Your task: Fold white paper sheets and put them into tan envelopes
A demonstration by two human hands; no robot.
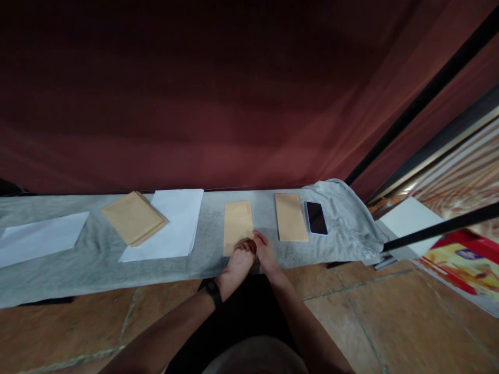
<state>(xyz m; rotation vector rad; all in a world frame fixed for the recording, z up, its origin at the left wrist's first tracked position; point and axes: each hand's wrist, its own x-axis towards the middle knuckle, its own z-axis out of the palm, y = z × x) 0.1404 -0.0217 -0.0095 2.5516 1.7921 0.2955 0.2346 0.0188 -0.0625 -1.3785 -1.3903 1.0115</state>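
A tan paper envelope [237, 221] with small red print near its far right corner lies on the grey cloth in front of me. My left hand [242, 255] rests over its near edge, fingers curled inward; whatever they may hold is hidden. Beside it, at the envelope's near right corner, my right hand [265, 252] has its fingers stretched toward the left one. The hands are close together, and I cannot tell whether they touch. To the right lies a second tan envelope [290, 218].
A phone [316, 218] lies right of the envelopes. Leftward are a stack of white paper [177, 223], several stacked tan envelopes [132, 218] partly on it, and another white sheet [42, 236]. Grey cloth [346, 228] covers the narrow table. A dark red curtain [234, 130] hangs behind; a red-yellow box [468, 265] stands right.
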